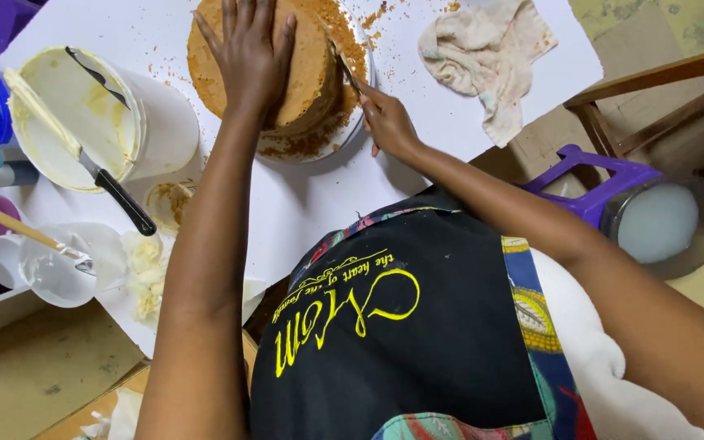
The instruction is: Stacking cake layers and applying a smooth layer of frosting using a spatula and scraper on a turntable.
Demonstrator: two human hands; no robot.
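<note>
A round brown cake (303,77) stands on a white plate (319,151) on a white-covered table (303,204), with crumbs around its base. My left hand (248,53) lies flat on top of the cake, fingers spread. My right hand (386,122) grips a knife (344,65) whose blade runs against the cake's right side.
A white bucket (95,118) of pale cream holds a black-handled knife (112,187) at the left. A crumpled cloth (486,57) lies at the upper right. White cups with a wooden-handled tool (26,232) sit at the left edge. A purple stool (592,183) stands at the right.
</note>
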